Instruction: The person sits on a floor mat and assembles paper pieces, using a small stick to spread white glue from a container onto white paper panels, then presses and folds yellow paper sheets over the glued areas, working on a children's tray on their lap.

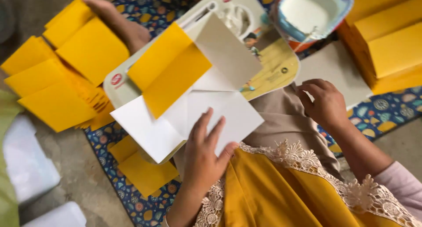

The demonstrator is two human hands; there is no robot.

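Observation:
My left hand [206,154] lies flat with fingers spread on a half-folded paper sheet [220,108], white inside and yellow outside, its yellow flaps [171,73] turned inward. The sheet rests on a printed cardboard board [274,64] across my lap. My right hand [323,101] hovers by the board's right edge with fingers curled in, nothing visible in it, next to a grey sheet [336,66]. A bowl [347,2] of white paste [307,9] stands just beyond.
Folded yellow envelopes lie fanned out at the left [52,86] and stacked at the right [391,42]. A bare foot [123,27] rests on the patterned mat [149,7]. Loose yellow pieces [145,172] lie under the board. White containers [26,161] sit on the concrete floor.

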